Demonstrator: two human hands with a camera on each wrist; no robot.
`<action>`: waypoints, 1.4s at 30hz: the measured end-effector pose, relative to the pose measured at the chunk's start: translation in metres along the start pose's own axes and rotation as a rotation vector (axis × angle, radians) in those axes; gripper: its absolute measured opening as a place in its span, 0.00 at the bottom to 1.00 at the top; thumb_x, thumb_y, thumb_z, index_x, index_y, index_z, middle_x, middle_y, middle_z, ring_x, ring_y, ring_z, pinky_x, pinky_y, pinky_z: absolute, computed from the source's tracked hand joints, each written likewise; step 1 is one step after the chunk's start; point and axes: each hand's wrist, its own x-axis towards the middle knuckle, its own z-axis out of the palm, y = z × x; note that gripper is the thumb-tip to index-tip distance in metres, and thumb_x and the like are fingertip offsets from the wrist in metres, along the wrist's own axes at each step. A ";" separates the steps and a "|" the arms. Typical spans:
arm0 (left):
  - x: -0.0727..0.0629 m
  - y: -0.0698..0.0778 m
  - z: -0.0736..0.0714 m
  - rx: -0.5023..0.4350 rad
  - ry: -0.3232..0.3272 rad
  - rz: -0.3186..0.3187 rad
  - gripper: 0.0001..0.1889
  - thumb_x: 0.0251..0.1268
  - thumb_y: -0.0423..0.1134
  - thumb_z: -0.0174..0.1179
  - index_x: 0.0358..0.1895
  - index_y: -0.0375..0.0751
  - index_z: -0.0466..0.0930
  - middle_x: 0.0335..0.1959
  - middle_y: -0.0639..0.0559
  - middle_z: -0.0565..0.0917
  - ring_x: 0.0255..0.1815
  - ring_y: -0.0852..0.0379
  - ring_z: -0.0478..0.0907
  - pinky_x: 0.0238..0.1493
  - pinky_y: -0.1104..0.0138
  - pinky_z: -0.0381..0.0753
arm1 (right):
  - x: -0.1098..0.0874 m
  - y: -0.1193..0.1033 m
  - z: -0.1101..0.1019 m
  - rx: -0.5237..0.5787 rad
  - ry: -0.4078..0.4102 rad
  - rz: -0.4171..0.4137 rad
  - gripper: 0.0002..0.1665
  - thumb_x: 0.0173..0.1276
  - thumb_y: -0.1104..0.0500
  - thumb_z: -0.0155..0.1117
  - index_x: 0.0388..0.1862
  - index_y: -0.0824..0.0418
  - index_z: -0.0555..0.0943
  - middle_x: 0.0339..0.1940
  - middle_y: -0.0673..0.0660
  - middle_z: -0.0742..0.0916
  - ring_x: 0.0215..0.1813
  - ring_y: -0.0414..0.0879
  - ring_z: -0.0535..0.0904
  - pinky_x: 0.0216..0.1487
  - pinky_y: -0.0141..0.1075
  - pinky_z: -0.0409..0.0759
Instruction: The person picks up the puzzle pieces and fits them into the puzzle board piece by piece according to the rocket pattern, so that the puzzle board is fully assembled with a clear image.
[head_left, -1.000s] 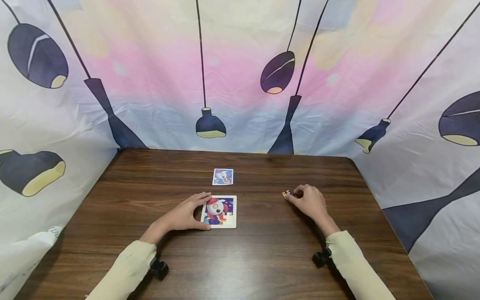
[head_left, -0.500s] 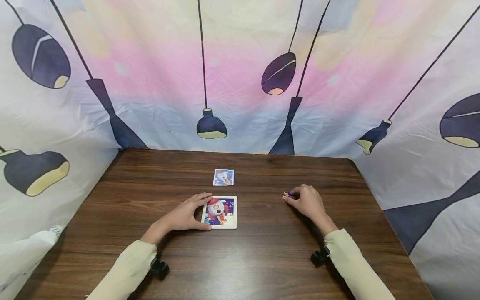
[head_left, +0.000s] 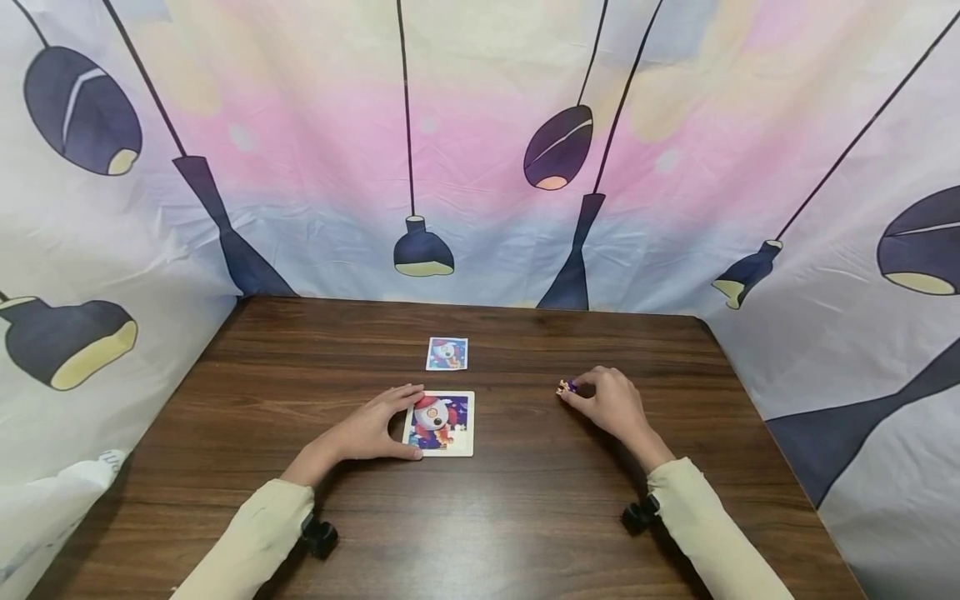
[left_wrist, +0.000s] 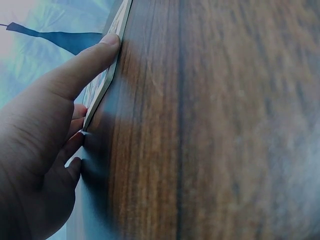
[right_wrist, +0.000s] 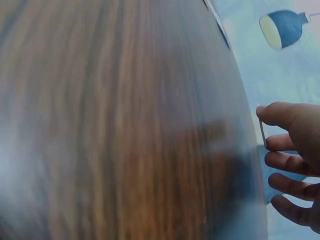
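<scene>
On the table lies a jigsaw puzzle (head_left: 438,423) in a white frame, showing a rocket picture with a pale unfilled patch at its lower right. My left hand (head_left: 370,427) grips its left side, thumb at the near corner and fingers at the far one. The left wrist view shows the thumb on the edge of the puzzle (left_wrist: 102,90). Off to the right, my right hand (head_left: 611,402) pinches a small purple and yellow puzzle piece (head_left: 566,388) between thumb and index finger. In the right wrist view the puzzle piece (right_wrist: 262,131) appears edge-on, and the other fingers are loosely curled.
Behind the puzzle lies a small picture card (head_left: 447,354) with the same rocket design. The brown wooden table (head_left: 480,517) is bounded by a lamp-patterned cloth (head_left: 480,150) at the back and sides. White plastic (head_left: 60,508) sits at the left edge.
My right hand has shifted slightly left with the puzzle piece, which has turned in the fingers. The left hand and the puzzle have stayed in place.
</scene>
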 end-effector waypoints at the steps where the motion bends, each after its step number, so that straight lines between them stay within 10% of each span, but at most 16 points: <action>1: 0.000 0.000 0.000 0.000 -0.001 -0.002 0.55 0.52 0.67 0.74 0.79 0.42 0.62 0.81 0.41 0.59 0.81 0.35 0.53 0.73 0.34 0.58 | -0.001 -0.003 0.000 0.007 0.006 -0.012 0.20 0.61 0.43 0.78 0.42 0.57 0.92 0.40 0.54 0.90 0.43 0.53 0.85 0.40 0.52 0.83; 42: 0.002 -0.001 0.000 0.007 -0.003 0.004 0.55 0.52 0.66 0.74 0.79 0.42 0.62 0.81 0.41 0.60 0.81 0.36 0.53 0.73 0.35 0.59 | -0.012 -0.135 0.050 0.027 -0.150 -0.338 0.21 0.61 0.36 0.75 0.40 0.50 0.92 0.37 0.45 0.88 0.39 0.39 0.77 0.38 0.34 0.80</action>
